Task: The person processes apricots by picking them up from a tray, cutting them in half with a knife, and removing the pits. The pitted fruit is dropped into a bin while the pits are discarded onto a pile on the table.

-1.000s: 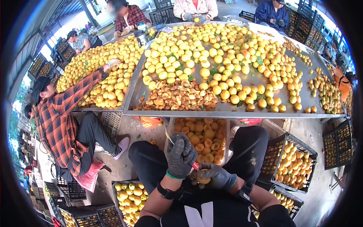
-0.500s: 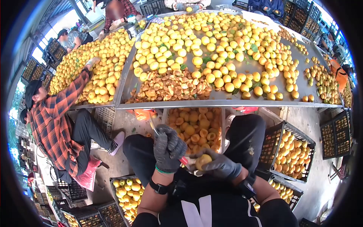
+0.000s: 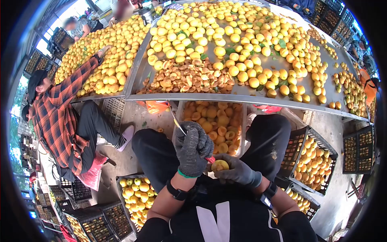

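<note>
My left hand (image 3: pixel 193 150), in a dark grey glove, is closed around a tool with a red handle end (image 3: pixel 210 160) and a thin metal part that points up and left. Close beside it on the right, my gloved right hand (image 3: pixel 240 173) holds a yellow fruit (image 3: pixel 220 165) between its fingers. The red end is near the fruit; whether they touch is unclear. Between my knees stands a light crate (image 3: pixel 242 137) of orange-yellow fruit. Beyond it, a heap of brown-orange pieces (image 3: pixel 189 76) lies on the metal table (image 3: pixel 181 97) beside many whole yellow fruits (image 3: pixel 258 72).
A co-worker in a plaid shirt (image 3: pixel 64 103) reaches into fruit at the left. Black crates of fruit stand at the right (image 3: pixel 331 155) and lower left (image 3: pixel 121 189). More people are along the table's far side.
The whole view has shifted, with the table higher in the frame. Both my hands appear slightly further right, and the fruit now shows a cut or bared face.
</note>
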`<state>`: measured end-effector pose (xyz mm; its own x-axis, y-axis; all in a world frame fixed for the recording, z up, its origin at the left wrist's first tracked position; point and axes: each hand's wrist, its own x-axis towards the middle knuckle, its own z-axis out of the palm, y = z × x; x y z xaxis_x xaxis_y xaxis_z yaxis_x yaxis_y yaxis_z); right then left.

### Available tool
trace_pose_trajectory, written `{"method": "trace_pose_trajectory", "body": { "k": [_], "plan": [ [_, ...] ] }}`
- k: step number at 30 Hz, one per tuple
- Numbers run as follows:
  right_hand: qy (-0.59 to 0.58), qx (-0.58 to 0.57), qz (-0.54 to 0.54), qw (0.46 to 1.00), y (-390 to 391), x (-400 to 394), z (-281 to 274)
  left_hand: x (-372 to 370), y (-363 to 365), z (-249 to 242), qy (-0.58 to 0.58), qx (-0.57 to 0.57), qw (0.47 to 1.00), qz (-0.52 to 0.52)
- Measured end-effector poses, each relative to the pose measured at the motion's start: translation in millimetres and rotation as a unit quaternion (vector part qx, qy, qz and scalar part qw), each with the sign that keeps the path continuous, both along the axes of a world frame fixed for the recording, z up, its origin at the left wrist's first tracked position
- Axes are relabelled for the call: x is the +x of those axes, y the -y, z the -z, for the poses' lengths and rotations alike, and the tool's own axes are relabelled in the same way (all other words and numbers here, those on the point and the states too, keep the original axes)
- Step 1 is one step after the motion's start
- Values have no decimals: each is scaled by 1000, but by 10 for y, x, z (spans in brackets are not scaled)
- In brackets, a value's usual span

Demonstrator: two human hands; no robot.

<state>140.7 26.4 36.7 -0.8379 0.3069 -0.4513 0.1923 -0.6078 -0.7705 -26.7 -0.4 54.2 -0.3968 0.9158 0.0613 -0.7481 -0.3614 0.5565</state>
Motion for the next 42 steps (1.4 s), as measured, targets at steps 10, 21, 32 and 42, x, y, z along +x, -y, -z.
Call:
{"method": "trace_pose_trajectory", "body": {
  "k": [10,21,32,42],
  "plan": [
    [50,130,7,990,55,-118,-73,66,-10,91,-76,-96,985,-122],
    [15,192,27,981,127,-132,178,79,-3,118,-64,-116,977,-168],
    [78,242,93,963,214,-132,232,190,44,19,-117,-166,968,-144],
    [12,106,37,994,105,-131,84,54,96,-45,-97,-46,994,28]
  ]
}}
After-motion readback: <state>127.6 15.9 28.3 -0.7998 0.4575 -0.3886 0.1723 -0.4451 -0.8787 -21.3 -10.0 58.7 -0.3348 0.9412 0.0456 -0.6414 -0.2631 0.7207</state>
